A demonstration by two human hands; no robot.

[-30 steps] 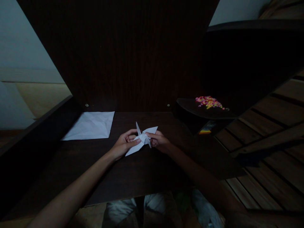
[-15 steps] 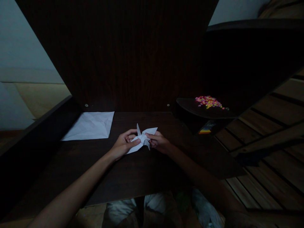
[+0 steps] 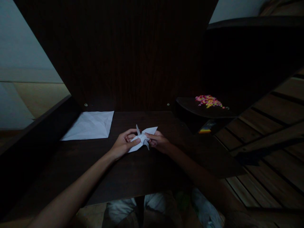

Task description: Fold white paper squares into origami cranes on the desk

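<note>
A white origami crane (image 3: 143,137) is held between my two hands above the dark desk (image 3: 133,177). My left hand (image 3: 123,142) pinches one wing, its thumb on top near the body. On the other side, my right hand (image 3: 158,140) grips the crane by the second wing, thumb pressing close to the middle. One thin pointed end sticks up and away from me; the other bends down toward me. The fingertips under the paper are partly hidden.
A creased white sheet of paper (image 3: 89,125) lies at the desk's back left, beside a raised side board (image 3: 40,129). At the right, a low curved shelf (image 3: 187,107) carries a heap of small colourful pieces (image 3: 209,101). A tall dark panel (image 3: 118,57) closes the back.
The hands and crane stay in nearly the same place. The wing at my left hand shows slightly shifted, and the view has moved a little.
</note>
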